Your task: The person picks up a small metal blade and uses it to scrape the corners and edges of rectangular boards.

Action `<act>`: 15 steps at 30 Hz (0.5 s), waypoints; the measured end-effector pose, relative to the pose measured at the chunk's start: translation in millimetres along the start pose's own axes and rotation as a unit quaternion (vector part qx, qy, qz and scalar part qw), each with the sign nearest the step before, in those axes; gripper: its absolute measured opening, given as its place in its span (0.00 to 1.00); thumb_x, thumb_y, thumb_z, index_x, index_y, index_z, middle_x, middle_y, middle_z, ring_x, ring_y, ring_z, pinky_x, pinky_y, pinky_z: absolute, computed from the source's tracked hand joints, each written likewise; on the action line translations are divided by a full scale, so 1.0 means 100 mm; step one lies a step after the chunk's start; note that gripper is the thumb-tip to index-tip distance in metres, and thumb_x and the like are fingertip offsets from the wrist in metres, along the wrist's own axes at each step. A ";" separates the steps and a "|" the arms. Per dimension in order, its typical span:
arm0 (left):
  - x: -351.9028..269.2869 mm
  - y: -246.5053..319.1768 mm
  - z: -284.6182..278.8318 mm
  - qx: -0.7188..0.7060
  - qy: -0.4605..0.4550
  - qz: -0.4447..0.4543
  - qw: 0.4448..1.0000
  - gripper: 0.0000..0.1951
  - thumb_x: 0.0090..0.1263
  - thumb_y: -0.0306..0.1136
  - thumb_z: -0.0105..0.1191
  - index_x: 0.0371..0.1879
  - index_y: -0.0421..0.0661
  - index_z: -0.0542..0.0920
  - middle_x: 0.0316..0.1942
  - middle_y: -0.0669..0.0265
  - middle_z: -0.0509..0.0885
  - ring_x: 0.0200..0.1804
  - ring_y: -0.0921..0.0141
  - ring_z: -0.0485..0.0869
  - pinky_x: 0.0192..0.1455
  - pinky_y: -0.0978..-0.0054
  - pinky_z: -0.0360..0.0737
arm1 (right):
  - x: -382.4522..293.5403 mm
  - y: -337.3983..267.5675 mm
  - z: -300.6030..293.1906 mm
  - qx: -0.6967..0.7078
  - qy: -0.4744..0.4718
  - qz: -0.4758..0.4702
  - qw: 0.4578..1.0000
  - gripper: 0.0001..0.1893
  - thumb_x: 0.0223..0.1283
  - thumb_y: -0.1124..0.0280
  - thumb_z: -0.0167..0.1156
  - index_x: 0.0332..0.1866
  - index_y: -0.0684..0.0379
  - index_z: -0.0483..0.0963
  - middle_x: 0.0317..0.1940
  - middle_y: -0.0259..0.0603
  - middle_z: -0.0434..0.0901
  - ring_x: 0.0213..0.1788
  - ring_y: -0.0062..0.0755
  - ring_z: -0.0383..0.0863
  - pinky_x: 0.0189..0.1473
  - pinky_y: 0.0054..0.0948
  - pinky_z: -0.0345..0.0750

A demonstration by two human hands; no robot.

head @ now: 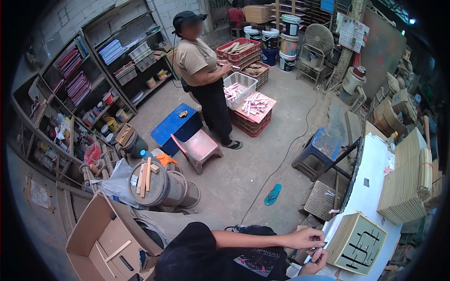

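Observation:
My left hand [305, 239] reaches across from the left, its fingers pinched on a small dark piece [319, 245] too small to name. Just below it is my right hand [318, 260], closed around the same small work, with a thin whitish strip [307, 259] at its fingers. The hands nearly touch. Beside them, on a white-covered workbench [373, 172], stands a stack of pale boards [362, 242]; its end panel bears dark slots and raised lines.
Further back on the bench is a long row of pale boards [404, 182]. An open cardboard box [116, 246] and a lidded drum [149, 182] with wood strips are at left. Across the floor, a person [200, 63] stands by crates. A blue stool [321, 147] and a cable [281, 154] are nearer.

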State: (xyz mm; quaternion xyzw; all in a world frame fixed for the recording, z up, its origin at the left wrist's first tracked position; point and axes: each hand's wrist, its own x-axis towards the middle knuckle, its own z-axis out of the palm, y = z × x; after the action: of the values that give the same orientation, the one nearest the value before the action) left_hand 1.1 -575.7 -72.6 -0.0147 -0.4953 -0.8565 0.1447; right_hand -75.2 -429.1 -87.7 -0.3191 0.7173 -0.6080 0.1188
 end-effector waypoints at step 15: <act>0.01 -0.04 0.00 -0.017 0.014 -0.030 0.999 0.10 0.76 0.36 0.50 0.38 0.40 0.74 0.29 0.72 0.76 0.28 0.83 0.76 0.31 0.83 0.75 | -0.09 -0.06 0.02 0.051 0.025 0.042 0.998 0.16 0.72 0.62 0.52 0.31 0.63 0.67 0.23 0.35 0.72 0.27 0.21 0.71 0.33 0.21 0.69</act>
State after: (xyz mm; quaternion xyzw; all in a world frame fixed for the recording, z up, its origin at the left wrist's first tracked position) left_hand -0.5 -574.3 -75.9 0.0094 -0.4791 -0.8686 0.1257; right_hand -65.1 -425.9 -84.8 -0.2667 0.7010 -0.6460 0.1421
